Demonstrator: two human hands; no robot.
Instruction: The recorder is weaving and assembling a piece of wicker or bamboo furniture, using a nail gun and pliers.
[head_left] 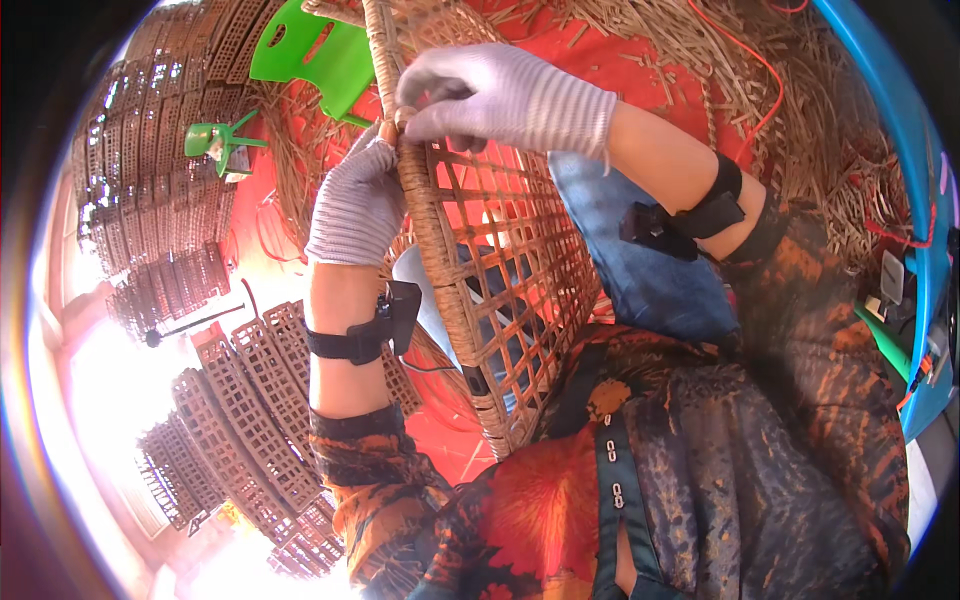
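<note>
A brown woven lattice basket [440,240] stands on its side against my lap, its wrapped rim running up and away from me. My left hand [355,200], in a striped knitted glove, grips the rim from its left side near the top; the thumb reaches up along the edge. Over the same stretch of rim curls my right hand [510,95], gloved alike. Its thumb and fingers are drawn together at the rim's edge, and whatever lies between them is too small to make out. My jeans [640,250] show on both sides of the lattice.
Stacks of woven lattice panels [150,170] rise at the left, with more [260,400] below. A green plastic chair [320,60] and small green stool [222,145] stand on the red floor covering [430,420]. Loose strips [800,120] lie far right, beside a blue rim [890,130].
</note>
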